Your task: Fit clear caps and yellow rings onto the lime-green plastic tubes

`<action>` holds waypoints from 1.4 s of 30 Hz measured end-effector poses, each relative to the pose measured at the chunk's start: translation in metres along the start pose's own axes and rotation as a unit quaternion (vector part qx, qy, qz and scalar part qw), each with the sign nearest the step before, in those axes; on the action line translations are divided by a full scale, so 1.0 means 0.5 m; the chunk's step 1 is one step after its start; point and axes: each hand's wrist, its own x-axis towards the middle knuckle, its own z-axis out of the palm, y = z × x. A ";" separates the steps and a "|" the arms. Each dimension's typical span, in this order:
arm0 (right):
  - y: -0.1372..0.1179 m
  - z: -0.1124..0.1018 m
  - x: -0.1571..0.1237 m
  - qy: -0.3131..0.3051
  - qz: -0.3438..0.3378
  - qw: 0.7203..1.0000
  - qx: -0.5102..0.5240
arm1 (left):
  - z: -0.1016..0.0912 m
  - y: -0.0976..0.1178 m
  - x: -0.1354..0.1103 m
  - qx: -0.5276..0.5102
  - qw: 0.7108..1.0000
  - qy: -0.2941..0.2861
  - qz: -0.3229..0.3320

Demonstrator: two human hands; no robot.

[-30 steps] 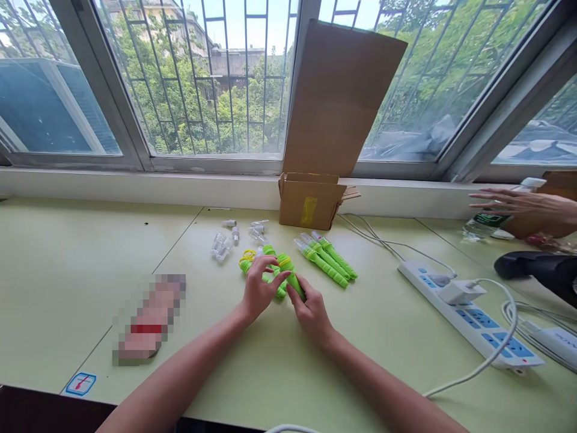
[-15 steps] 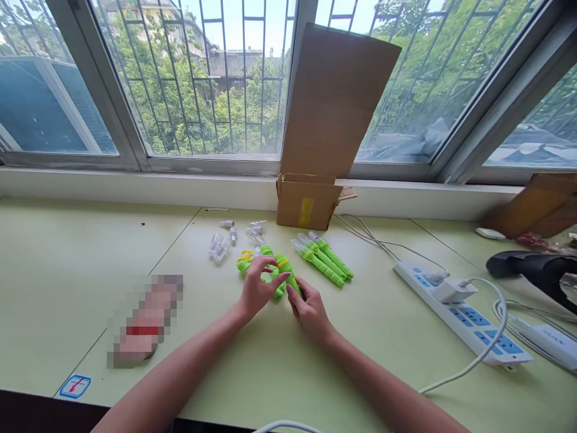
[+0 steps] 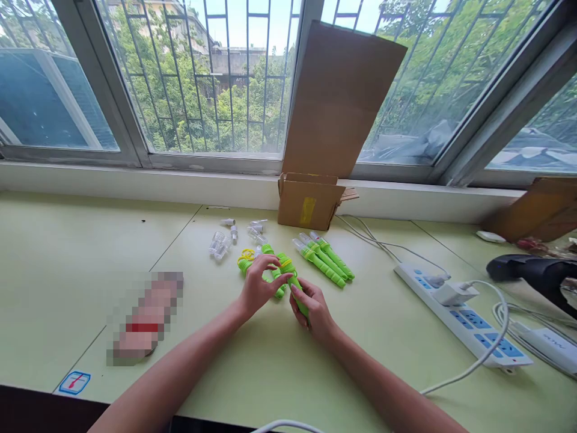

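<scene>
My right hand is closed round the lower end of a green ribbed handle with a yellow ring near its top. My left hand pinches the same handle near the upper end with thumb and fingers. Under my left hand lie two more green handles and a yellow ring. Several small clear plastic caps are scattered just beyond. Three assembled green pieces with clear tips lie side by side to the right.
A small open cardboard box stands at the sill, with a tall cardboard sheet leaning on the window. A white power strip with cables runs at right, near a black device. A blurred object lies at left.
My right hand has slid slightly lower along the green handle, which now tilts a bit more toward me. The other person's hand seen at the far right a second ago is gone.
</scene>
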 end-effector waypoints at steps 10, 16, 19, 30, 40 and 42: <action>-0.005 -0.007 0.004 -0.019 0.021 1.000 0.007 | 0.003 -0.010 0.000 -0.010 1.000 0.015 -0.015; -0.001 -0.015 0.010 -0.020 0.008 0.997 -0.075 | 0.007 -0.010 -0.006 0.011 0.999 0.034 -0.015; 0.001 -0.015 0.009 0.008 -0.017 0.989 -0.145 | 0.007 -0.004 -0.005 0.035 0.998 0.044 -0.004; 0.003 -0.014 0.010 0.097 -0.123 0.932 -0.327 | 0.002 0.001 0.000 0.103 0.993 0.060 0.023; 0.008 -0.014 0.010 0.076 -0.082 0.963 -0.246 | 0.000 -0.001 0.000 0.085 0.996 0.041 -0.002; 0.006 -0.013 0.009 0.075 -0.076 0.967 -0.230 | 0.000 -0.003 0.000 0.082 0.996 0.038 -0.004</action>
